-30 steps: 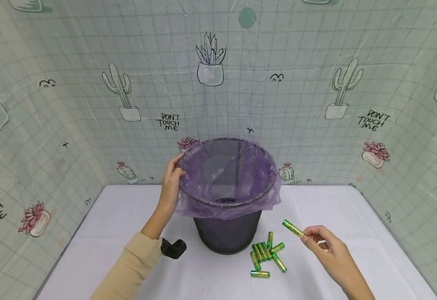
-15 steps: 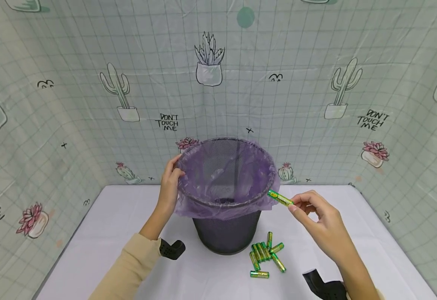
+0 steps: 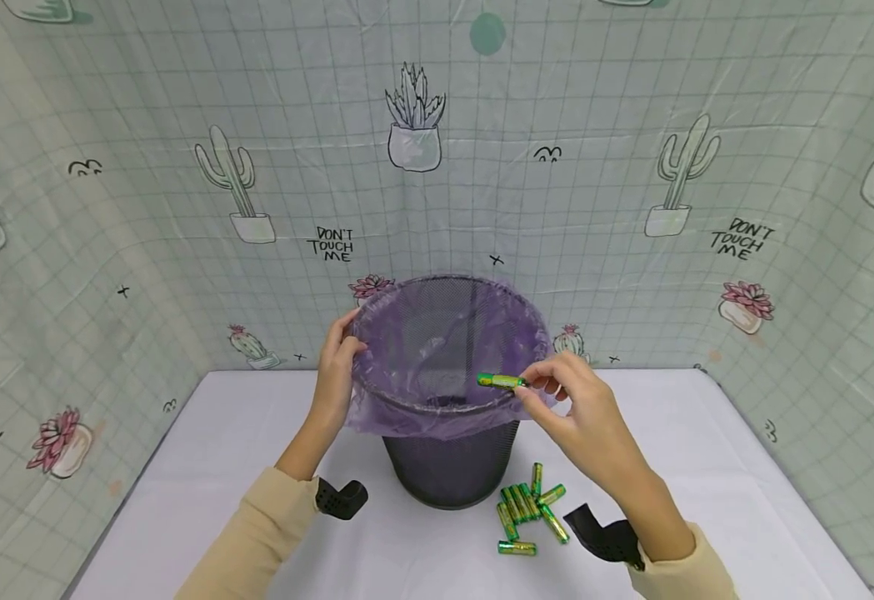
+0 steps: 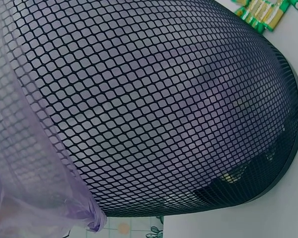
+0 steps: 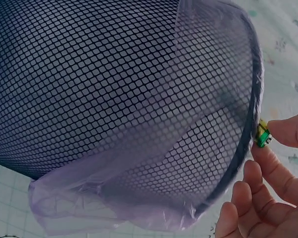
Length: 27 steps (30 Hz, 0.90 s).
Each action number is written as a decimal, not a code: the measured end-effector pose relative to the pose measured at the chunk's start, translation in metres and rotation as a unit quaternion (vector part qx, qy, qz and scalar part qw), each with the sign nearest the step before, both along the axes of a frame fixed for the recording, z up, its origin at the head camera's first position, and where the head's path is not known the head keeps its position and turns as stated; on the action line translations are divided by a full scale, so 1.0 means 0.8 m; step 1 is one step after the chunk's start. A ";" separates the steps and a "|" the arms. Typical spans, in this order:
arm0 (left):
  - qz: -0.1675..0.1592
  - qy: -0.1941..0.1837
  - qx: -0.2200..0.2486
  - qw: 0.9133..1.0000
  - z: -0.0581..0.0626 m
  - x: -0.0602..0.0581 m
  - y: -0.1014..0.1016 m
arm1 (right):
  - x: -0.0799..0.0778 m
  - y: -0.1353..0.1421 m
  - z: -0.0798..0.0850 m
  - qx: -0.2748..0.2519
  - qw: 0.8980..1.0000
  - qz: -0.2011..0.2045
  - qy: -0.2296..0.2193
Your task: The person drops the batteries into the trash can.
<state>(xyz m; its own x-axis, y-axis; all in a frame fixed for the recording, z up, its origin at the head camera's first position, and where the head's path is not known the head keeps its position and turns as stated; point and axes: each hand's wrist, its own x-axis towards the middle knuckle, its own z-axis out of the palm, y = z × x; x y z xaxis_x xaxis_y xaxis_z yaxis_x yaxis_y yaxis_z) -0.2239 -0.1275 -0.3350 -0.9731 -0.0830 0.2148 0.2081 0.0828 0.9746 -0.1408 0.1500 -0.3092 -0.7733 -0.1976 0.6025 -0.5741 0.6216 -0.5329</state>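
A black mesh wastebasket stands on the white table, lined with a thin purple bag folded over its rim. My left hand grips the left side of the rim through the bag, thumb on the inner side. Between thumb and fingers, my right hand pinches one end of a green and gold battery; the battery lies roughly level over the right front of the opening. In the right wrist view, only the end of that battery shows, beyond the rim. The left wrist view shows mesh and bag; the left hand is hidden there.
Several more green batteries lie loosely grouped on the table, just right of the basket's base, with one lone battery nearer the front. Behind the table hangs a cactus-print cloth. Black wrist mounts stick out from both forearms.
My right hand has carried the battery up and left, from beside the basket to over its opening. The left hand keeps its grip on the rim; the loose batteries have not moved.
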 end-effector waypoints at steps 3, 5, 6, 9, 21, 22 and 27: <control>-0.001 0.001 -0.001 1.000 0.002 0.000 -0.001 | -0.004 -0.006 0.004 0.010 1.000 0.003 0.005; -0.001 0.002 0.003 1.000 0.003 -0.001 -0.001 | -0.005 -0.009 0.006 0.017 1.000 0.002 0.004; -0.001 0.001 0.003 1.000 0.003 0.000 -0.001 | -0.005 -0.010 0.007 0.020 1.000 0.002 0.003; -0.002 0.002 0.010 1.000 0.002 0.000 -0.001 | -0.006 -0.011 0.008 0.028 1.000 -0.001 0.000; 0.004 0.001 0.003 1.000 -0.001 0.000 0.000 | -0.002 0.003 -0.003 0.013 0.999 -0.022 -0.031; 0.005 0.000 0.002 1.000 -0.001 0.000 0.000 | -0.002 0.005 -0.006 0.009 0.999 -0.025 -0.028; 0.004 -0.002 0.003 1.000 0.000 0.000 0.000 | 0.000 0.018 -0.019 -0.012 0.999 -0.035 0.000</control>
